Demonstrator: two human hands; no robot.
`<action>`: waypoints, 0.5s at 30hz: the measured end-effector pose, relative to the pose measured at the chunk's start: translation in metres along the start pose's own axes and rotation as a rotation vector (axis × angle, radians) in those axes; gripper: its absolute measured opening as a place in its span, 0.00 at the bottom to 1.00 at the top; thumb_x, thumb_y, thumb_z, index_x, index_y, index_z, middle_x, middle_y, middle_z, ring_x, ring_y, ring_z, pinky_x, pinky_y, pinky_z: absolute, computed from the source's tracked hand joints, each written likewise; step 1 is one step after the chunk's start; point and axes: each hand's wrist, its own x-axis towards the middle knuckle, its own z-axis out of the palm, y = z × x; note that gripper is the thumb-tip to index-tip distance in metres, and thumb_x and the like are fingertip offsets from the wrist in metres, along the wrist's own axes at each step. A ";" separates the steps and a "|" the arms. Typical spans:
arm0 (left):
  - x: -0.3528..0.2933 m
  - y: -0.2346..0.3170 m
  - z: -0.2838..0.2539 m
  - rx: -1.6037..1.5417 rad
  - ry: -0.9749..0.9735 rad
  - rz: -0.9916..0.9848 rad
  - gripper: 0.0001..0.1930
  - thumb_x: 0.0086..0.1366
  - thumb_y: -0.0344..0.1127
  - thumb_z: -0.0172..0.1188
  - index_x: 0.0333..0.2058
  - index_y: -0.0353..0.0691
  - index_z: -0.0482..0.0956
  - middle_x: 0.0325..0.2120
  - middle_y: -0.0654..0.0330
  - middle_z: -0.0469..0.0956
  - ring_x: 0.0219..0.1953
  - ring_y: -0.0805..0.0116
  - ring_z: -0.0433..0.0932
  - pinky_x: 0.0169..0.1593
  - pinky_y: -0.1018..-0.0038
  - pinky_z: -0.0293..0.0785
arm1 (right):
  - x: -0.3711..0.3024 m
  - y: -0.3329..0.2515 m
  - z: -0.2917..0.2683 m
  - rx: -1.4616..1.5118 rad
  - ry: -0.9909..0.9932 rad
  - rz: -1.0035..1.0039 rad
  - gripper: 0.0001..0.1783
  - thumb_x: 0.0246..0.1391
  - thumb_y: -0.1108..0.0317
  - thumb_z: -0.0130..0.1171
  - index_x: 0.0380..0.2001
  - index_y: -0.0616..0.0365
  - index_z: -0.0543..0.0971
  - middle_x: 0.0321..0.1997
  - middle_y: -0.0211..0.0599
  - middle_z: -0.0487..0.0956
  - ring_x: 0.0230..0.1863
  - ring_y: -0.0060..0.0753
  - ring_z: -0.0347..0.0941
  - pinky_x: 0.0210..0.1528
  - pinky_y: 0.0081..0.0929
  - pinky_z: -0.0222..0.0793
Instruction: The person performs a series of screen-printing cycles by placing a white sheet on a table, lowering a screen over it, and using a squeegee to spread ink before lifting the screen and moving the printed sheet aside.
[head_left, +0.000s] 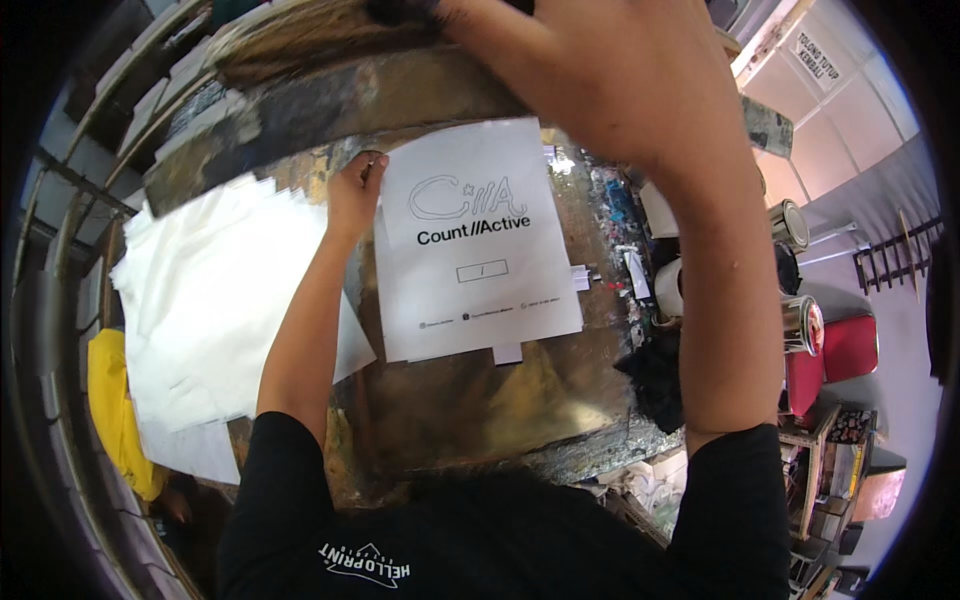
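A white paper sheet (430, 290) printed with black lettering and a line drawing lies on the stained work board (450, 410) in front of me. At its upper left corner, the fingers of my left hand (352, 195) are pinched on the sheet's edge. My right hand (610, 75) is raised close to the camera above the far side of the board. Its thumb reaches toward a dark object (400, 8) at the top edge; most of its fingers are cut off there. Small white tabs (508, 353) stick out from beneath the sheet.
Fanned white papers (220, 300) spread on the left, by a yellow cloth (115, 410). A wooden frame bar (300, 45) crosses the far side. To the right stand paint cans (800, 325), a red chair (850, 348) and a cluttered shelf (830, 470). Metal racks (65, 240) line the left.
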 end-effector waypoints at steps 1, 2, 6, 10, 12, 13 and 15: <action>-0.004 0.005 -0.016 -0.078 -0.001 -0.005 0.13 0.72 0.41 0.69 0.42 0.34 0.88 0.29 0.48 0.85 0.29 0.55 0.82 0.37 0.63 0.77 | 0.002 0.001 0.000 0.003 -0.035 0.008 0.41 0.74 0.32 0.44 0.23 0.58 0.80 0.19 0.35 0.77 0.22 0.33 0.71 0.30 0.36 0.70; -0.012 0.007 -0.035 0.023 0.018 -0.066 0.13 0.73 0.40 0.68 0.41 0.33 0.87 0.28 0.48 0.84 0.27 0.57 0.81 0.37 0.64 0.76 | -0.001 -0.003 -0.005 0.007 -0.071 0.015 0.41 0.74 0.32 0.44 0.23 0.57 0.80 0.18 0.34 0.76 0.21 0.32 0.70 0.28 0.35 0.69; -0.101 -0.005 -0.129 0.218 0.226 -0.077 0.13 0.76 0.38 0.65 0.41 0.31 0.86 0.24 0.55 0.81 0.23 0.69 0.74 0.32 0.70 0.73 | -0.013 -0.004 0.004 0.007 0.089 -0.067 0.33 0.71 0.35 0.49 0.32 0.56 0.82 0.25 0.39 0.79 0.29 0.39 0.73 0.37 0.37 0.68; -0.221 -0.040 -0.222 -0.028 0.540 -0.456 0.14 0.77 0.41 0.64 0.42 0.33 0.86 0.24 0.66 0.79 0.26 0.80 0.73 0.29 0.79 0.69 | -0.032 0.006 0.023 -0.048 0.221 -0.137 0.28 0.67 0.44 0.59 0.51 0.59 0.86 0.42 0.56 0.86 0.46 0.64 0.80 0.59 0.48 0.69; -0.266 -0.060 -0.265 0.024 0.700 -0.458 0.15 0.77 0.41 0.65 0.40 0.32 0.84 0.24 0.65 0.79 0.24 0.80 0.73 0.27 0.78 0.68 | -0.035 0.012 0.027 -0.068 0.224 -0.130 0.28 0.68 0.45 0.58 0.52 0.59 0.85 0.44 0.57 0.86 0.47 0.64 0.80 0.60 0.48 0.68; -0.283 -0.070 -0.286 0.108 0.754 -0.498 0.15 0.77 0.41 0.65 0.38 0.32 0.84 0.24 0.65 0.79 0.24 0.80 0.73 0.27 0.78 0.68 | -0.035 0.015 0.028 -0.066 0.240 -0.169 0.29 0.69 0.44 0.56 0.53 0.60 0.85 0.45 0.59 0.86 0.48 0.65 0.80 0.61 0.48 0.68; -0.312 -0.087 -0.327 0.239 0.831 -0.489 0.15 0.77 0.41 0.64 0.36 0.33 0.82 0.23 0.65 0.79 0.22 0.80 0.72 0.25 0.77 0.68 | -0.035 0.018 0.028 -0.079 0.205 -0.166 0.31 0.70 0.42 0.55 0.54 0.60 0.84 0.45 0.59 0.86 0.48 0.65 0.80 0.61 0.48 0.68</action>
